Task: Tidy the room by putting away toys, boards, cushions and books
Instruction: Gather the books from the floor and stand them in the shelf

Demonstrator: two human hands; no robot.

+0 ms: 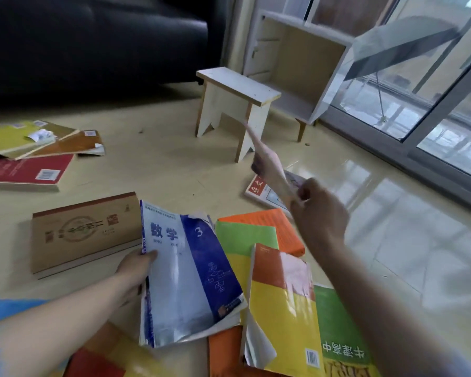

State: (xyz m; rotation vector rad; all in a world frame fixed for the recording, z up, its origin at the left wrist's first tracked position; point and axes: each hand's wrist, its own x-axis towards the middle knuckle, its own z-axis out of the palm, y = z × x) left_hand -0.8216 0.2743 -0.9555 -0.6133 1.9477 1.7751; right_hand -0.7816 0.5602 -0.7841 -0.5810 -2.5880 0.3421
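Left grip (136,268) pinches blue book (185,273) at its spine; right grip (318,210) pinches thin book (269,164), held aloft. We should square both into one stack before shelving.

Blue-and-white book (185,273), lower centre, in left hand (136,270): cover reads "数学", big white "3", small pinyin under it too blurred. Green-and-yellow book (337,336), lower right: upside-down "中", the rest unclear, barcode beside it. Red book (25,172), left: barcode, digits unreadable. Brown book (85,229) and red-and-white book (259,187): characters illegible. Thin book (269,164) in right hand (318,210): edge-on, blurred.
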